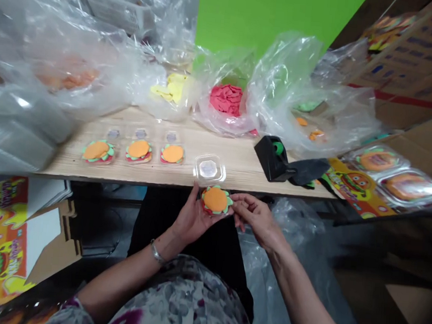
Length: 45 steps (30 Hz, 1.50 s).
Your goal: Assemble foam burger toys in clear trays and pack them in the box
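Observation:
A toy foam burger (215, 200) with an orange top, green edge and red layer rests in my left hand (192, 217), just below the table's front edge. My right hand (254, 216) pinches its right side with curled fingers. A clear plastic clamshell (209, 169) lies open on the wooden table (238, 159) right above the burger. Three finished burgers in clear shells (97, 151) (139, 151) (172, 153) sit in a row to the left.
Clear plastic bags hold foam pieces: orange (69, 78), yellow (171, 88), red (226, 99), green and orange (309, 114). A black tape dispenser (274, 156) stands at right. Packed burgers on printed cards (379, 175) lie far right. A printed cardboard box (7, 245) is lower left.

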Motion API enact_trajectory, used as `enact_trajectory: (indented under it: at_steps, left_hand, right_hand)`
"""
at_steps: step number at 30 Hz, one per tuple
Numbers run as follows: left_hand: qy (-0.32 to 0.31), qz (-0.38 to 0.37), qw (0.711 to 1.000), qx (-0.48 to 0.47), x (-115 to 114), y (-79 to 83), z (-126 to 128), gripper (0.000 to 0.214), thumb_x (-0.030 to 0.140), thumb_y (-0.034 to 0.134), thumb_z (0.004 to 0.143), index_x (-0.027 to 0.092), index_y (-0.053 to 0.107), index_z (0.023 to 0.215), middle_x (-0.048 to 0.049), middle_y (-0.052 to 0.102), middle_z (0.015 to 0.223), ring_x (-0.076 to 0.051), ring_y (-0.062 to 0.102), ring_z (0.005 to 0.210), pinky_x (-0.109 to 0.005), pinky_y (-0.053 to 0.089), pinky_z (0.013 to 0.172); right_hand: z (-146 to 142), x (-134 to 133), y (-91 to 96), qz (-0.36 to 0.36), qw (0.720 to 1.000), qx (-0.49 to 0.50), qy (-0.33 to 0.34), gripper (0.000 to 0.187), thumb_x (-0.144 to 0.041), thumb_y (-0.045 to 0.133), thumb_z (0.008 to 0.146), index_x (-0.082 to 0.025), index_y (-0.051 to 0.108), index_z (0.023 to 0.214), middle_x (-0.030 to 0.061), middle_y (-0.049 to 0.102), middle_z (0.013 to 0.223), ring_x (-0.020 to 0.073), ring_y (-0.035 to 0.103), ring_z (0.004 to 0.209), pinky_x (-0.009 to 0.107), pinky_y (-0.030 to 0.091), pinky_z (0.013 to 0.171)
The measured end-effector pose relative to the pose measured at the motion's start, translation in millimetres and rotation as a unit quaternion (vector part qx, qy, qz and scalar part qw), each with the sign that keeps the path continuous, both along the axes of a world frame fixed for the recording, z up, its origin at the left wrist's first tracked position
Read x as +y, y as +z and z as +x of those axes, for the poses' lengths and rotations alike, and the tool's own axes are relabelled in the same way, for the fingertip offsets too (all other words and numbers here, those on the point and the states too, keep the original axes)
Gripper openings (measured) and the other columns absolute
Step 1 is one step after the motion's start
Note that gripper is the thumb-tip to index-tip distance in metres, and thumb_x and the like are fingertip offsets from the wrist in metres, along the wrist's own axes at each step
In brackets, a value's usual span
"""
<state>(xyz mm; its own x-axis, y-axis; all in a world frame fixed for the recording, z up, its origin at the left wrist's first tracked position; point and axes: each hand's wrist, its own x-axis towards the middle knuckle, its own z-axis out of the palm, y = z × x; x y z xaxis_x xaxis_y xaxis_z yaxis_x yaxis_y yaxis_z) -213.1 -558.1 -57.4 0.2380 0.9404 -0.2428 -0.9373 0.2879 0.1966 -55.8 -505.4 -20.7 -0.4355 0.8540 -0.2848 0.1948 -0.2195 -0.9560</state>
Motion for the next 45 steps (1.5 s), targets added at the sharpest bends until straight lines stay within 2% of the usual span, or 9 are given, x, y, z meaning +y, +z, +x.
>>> enact_trajectory:
  at_steps: [5,9,13,19,26,31,36,41,45]
  left_hand:
    - [0.017,-0.02,0.999,0.046,-5.9,1.6,8.2,0.05,0.051,0.038,0.091,0.01,0.058,0.112,-0.0136,0.065,0.11,-0.024,0.062,0.1,-0.043,0.046,0.093]
    - [0.014,-0.027,0.998,0.059,-6.8,3.7,14.5,0.05,0.05,0.037,0.091,0.011,0.057,0.115,-0.0137,0.064,0.113,-0.023,0.062,0.102,-0.039,0.049,0.09]
    - [0.015,-0.034,0.997,0.068,-5.4,7.4,18.9,0.05,0.05,0.035,0.092,0.011,0.058,0.114,-0.0131,0.064,0.114,-0.023,0.061,0.103,-0.039,0.048,0.091]
    - [0.005,-0.03,0.996,0.084,-5.0,9.2,22.9,0.053,0.051,0.034,0.092,0.009,0.06,0.112,-0.0134,0.066,0.11,-0.021,0.063,0.098,-0.034,0.05,0.088]
    - [-0.008,-0.002,0.995,0.1,-2.8,4.8,28.0,0.055,0.054,0.036,0.09,0.01,0.06,0.113,-0.0142,0.067,0.108,-0.022,0.064,0.099,-0.035,0.051,0.086]
    - [-0.004,-0.004,0.992,0.123,1.6,5.0,27.4,0.055,0.058,0.04,0.087,0.012,0.061,0.111,-0.0131,0.067,0.106,-0.023,0.065,0.094,-0.037,0.053,0.083]
    - [-0.003,-0.003,0.99,0.139,6.5,11.4,28.4,0.053,0.056,0.039,0.088,0.012,0.063,0.104,-0.0117,0.068,0.101,-0.02,0.066,0.088,-0.033,0.053,0.079]
    - [-0.046,0.0,0.991,0.123,11.7,19.4,20.0,0.059,0.058,0.033,0.089,0.009,0.063,0.105,-0.0151,0.069,0.096,-0.023,0.066,0.083,-0.043,0.051,0.083]
    - [-0.115,0.02,0.988,0.099,14.9,18.7,13.8,0.068,0.063,0.032,0.086,0.006,0.061,0.108,-0.0191,0.068,0.093,-0.026,0.067,0.082,-0.047,0.048,0.086]
  right_hand:
    - [2.9,-17.7,-11.5,0.189,0.97,-0.102,-0.115,0.034,-0.044,0.059,0.079,-0.017,0.058,0.101,0.0027,0.061,0.078,0.0111,0.053,0.054,0.023,0.045,0.045]
    - [4.1,-24.2,-17.6,0.333,0.919,-0.168,-0.129,0.019,-0.033,0.055,0.084,-0.019,0.058,0.097,0.005,0.061,0.089,0.0128,0.056,0.065,0.028,0.049,0.061]
    - [4.3,-28.2,-18.0,0.391,0.893,-0.182,-0.129,0.013,-0.026,0.052,0.085,-0.02,0.057,0.096,0.0049,0.058,0.093,0.013,0.056,0.069,0.028,0.049,0.065]
    - [4.6,-30.9,-19.8,0.384,0.897,-0.186,-0.114,0.013,-0.025,0.05,0.087,-0.02,0.057,0.097,0.0048,0.059,0.092,0.0149,0.058,0.073,0.028,0.049,0.065]
    - [3.3,-35.0,-17.2,0.402,0.859,-0.29,-0.13,0.021,-0.027,0.049,0.087,-0.02,0.054,0.106,0.0065,0.062,0.096,0.0197,0.061,0.083,0.032,0.048,0.07]
    - [3.3,-31.0,-22.7,0.359,0.888,-0.233,-0.168,0.021,-0.034,0.055,0.084,-0.02,0.053,0.099,0.0026,0.058,0.084,0.0147,0.056,0.065,0.029,0.048,0.063]
    - [2.2,-31.0,-20.8,0.377,0.889,-0.202,-0.165,0.016,-0.028,0.053,0.084,-0.02,0.054,0.098,0.0058,0.055,0.093,0.0156,0.054,0.073,0.031,0.048,0.069]
    - [16.3,-13.9,-16.2,0.201,0.969,-0.015,-0.146,0.039,-0.041,0.063,0.077,-0.02,0.052,0.108,0.0032,0.058,0.093,0.012,0.055,0.069,0.027,0.049,0.062]
    - [22.7,16.9,-11.4,0.134,0.978,0.042,-0.153,0.047,-0.047,0.066,0.074,-0.019,0.055,0.111,0.0045,0.063,0.095,0.0122,0.057,0.07,0.024,0.047,0.057]
